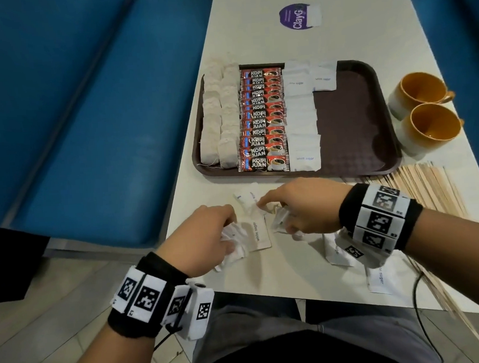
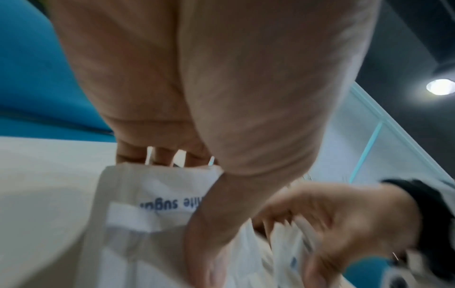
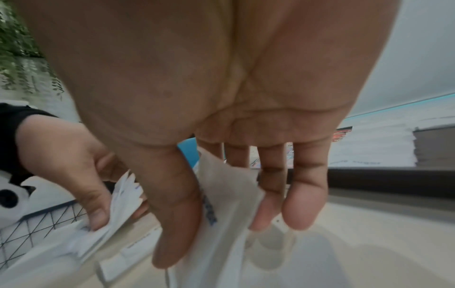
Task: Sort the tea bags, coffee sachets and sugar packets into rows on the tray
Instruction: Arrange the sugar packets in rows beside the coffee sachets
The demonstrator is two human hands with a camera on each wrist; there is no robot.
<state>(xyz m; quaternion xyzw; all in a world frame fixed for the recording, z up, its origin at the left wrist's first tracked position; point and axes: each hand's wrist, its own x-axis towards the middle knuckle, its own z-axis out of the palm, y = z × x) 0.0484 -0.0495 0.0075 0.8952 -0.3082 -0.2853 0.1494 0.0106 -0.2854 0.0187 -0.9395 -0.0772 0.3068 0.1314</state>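
A brown tray (image 1: pixel 349 124) holds two columns of tea bags (image 1: pixel 218 112), one column of Kopi Juan coffee sachets (image 1: pixel 262 118) and a column of white sugar packets (image 1: pixel 301 115), with a second sugar column begun at the far end. My left hand (image 1: pixel 230 238) grips a bunch of sugar packets (image 3: pixel 118 210) near the table's front edge. Just to its right, my right hand (image 1: pixel 271 213) pinches one sugar packet (image 3: pixel 229 194) between thumb and fingers. Loose sugar packets (image 1: pixel 336 252) lie on the table (image 1: pixel 194 201) around both hands.
Two orange mugs (image 1: pixel 420 91) stand right of the tray. A pile of wooden stirrers (image 1: pixel 418 187) lies by my right wrist. A purple sticker (image 1: pixel 298 16) sits at the far end. Blue bench seats (image 1: pixel 88 106) flank the table.
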